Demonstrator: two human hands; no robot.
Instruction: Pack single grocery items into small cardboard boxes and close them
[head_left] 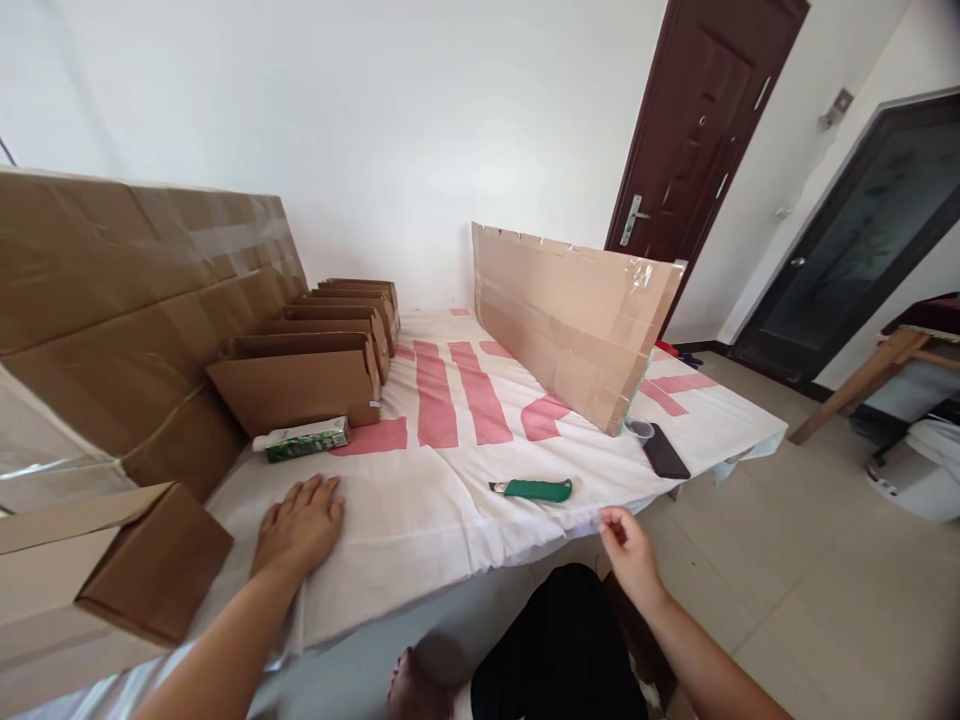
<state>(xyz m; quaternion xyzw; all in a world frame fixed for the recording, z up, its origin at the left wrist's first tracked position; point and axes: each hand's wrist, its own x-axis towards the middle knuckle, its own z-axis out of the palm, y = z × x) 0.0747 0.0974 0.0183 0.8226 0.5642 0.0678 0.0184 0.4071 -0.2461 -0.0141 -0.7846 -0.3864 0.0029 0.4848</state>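
My left hand [298,525] lies flat on the white cloth [390,530] with its fingers stretched out, holding nothing. Just beyond its fingertips is a green and white tube-like pack [306,439]. My right hand [630,548] is at the cloth's front edge, thumb and fingers pinched together; whether the cloth or something small is between them is hidden. A green box cutter [537,490] with its blade tip showing lies on the cloth, left of my right hand and apart from it.
Several cardboard boxes [300,380] stand in a row at left, before a large cardboard wall [150,240]. Another box [157,565] sits at near left. An upright cardboard panel [562,310] rises at right, near a clear cup [638,430] and a phone [666,452].
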